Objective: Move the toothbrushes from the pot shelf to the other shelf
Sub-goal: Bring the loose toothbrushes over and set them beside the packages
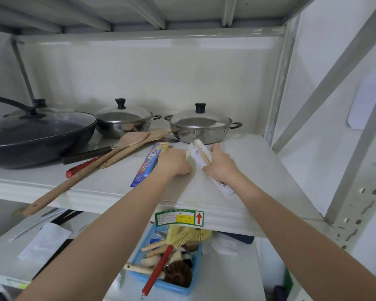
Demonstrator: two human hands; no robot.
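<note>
A: Toothbrush status?
B: Blue packaged toothbrush (149,162) flat on pot shelf (237,174), left hand (175,162) curled on it. Right hand (220,165) clamped on white-packaged toothbrush (201,155), lifted.
A: Surroundings?
B: White metal rack, steel pots (201,127) behind, blue bin (169,261) of brushes on the shelf below.

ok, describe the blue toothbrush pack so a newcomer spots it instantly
Find the pot shelf. In front of the lidded steel pots, the blue toothbrush pack lies flat under the left hand. It is the only blue item there; the right hand's pack is white.
</note>
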